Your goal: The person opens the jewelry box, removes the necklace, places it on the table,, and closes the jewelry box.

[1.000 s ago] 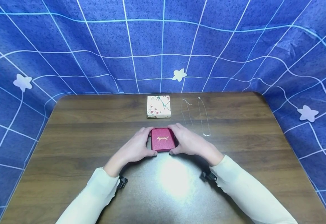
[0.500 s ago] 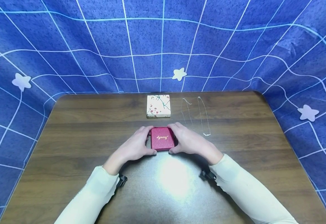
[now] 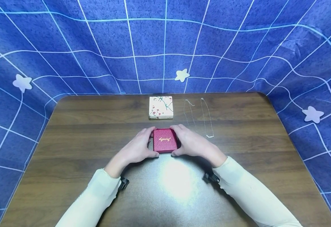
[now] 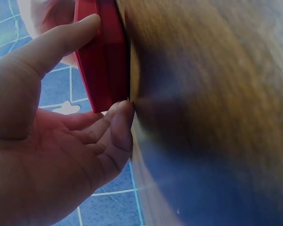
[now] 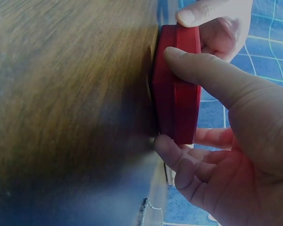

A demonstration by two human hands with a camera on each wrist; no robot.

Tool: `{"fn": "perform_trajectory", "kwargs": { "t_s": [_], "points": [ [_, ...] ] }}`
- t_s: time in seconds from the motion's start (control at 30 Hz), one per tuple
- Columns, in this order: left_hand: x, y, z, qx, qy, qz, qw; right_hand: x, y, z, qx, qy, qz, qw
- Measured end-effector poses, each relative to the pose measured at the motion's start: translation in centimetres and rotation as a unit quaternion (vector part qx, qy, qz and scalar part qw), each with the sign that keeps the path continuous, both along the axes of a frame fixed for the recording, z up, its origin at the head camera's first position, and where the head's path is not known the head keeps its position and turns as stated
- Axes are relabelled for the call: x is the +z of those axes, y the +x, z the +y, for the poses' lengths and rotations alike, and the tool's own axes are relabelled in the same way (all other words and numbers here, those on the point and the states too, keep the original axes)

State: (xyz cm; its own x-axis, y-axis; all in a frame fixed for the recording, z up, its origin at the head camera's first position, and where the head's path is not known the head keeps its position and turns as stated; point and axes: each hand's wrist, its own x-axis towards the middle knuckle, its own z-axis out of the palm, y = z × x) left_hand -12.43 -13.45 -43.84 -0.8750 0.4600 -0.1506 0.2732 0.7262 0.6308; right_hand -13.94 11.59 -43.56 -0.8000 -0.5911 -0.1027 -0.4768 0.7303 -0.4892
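Observation:
A small red jewelry box (image 3: 165, 140) with gold lettering on its lid sits closed on the table, between both hands. My left hand (image 3: 137, 146) holds its left side, thumb at the near corner and fingers at the far one. Opposite it, my right hand (image 3: 192, 142) grips the right side in the same way. In the left wrist view the left thumb lies on the red box (image 4: 101, 56), with the fingertips low near the tabletop. From the right wrist, the right thumb presses the side of the box (image 5: 177, 103), and a seam runs between lid and base.
Behind the red box lies a cream box with a floral print (image 3: 161, 108). To its right are two thin silver chains, one bent over at the top (image 3: 192, 113) and one long loop (image 3: 208, 119). A blue gridded cloth (image 3: 165, 47) hangs beyond the wooden table (image 3: 97, 113).

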Motion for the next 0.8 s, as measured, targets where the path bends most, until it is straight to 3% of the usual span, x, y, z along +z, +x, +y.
{"fn": "perform_trajectory", "kwargs": {
  "t_s": [0.53, 0.67, 0.8],
  "points": [
    [0.2, 0.5, -0.4, 0.026, 0.017, 0.000, 0.9995, 0.5, 0.8, 0.9, -0.020, -0.005, -0.009, 0.9998],
    [0.4, 0.9, -0.7, 0.036, 0.017, 0.021, 0.9990, 1.0, 1.3, 1.7, -0.036, -0.002, -0.008, 0.9993],
    [0.5, 1.4, -1.1, 0.042, 0.021, 0.059, 0.9972, 1.5, 1.8, 2.7, -0.039, -0.004, 0.022, 0.9990]
  ]
}}
